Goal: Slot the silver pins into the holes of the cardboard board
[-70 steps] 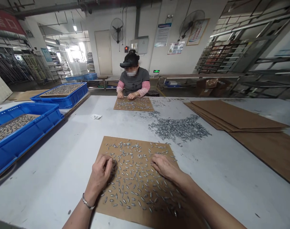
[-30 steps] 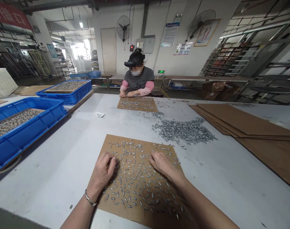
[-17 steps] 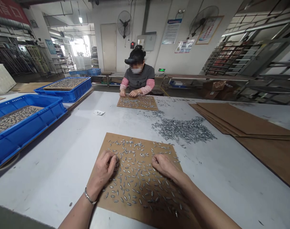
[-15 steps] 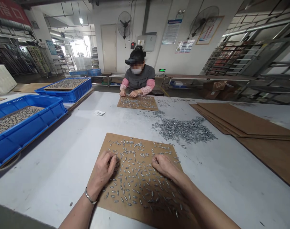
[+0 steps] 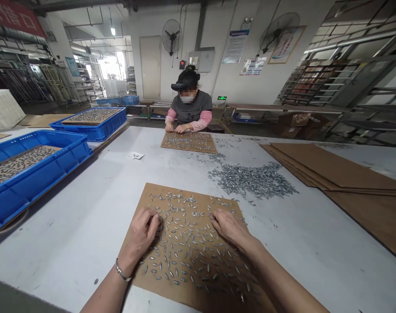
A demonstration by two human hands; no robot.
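A brown cardboard sheet lies on the white table in front of me, dotted with many small, silvery, spindle-shaped metal pieces. Over its left edge my left hand is closed, thumb against curled fingers, a bracelet on the wrist. My right hand rests over the sheet's right side, its fingers bent together and pointing inward. Whatever either hand pinches is hidden by the fingers. Metal pieces lie close around both hands. They sit loosely spaced on the near part and more clustered along the far edge.
A heap of the same metal pieces lies beyond my right hand. Stacked brown sheets are at right, blue crates at left. Across the table, a co-worker handles pieces on another sheet.
My right hand has shifted slightly to the right over the sheet. The left hand keeps its place and closed shape. The whole view has tipped up a little.
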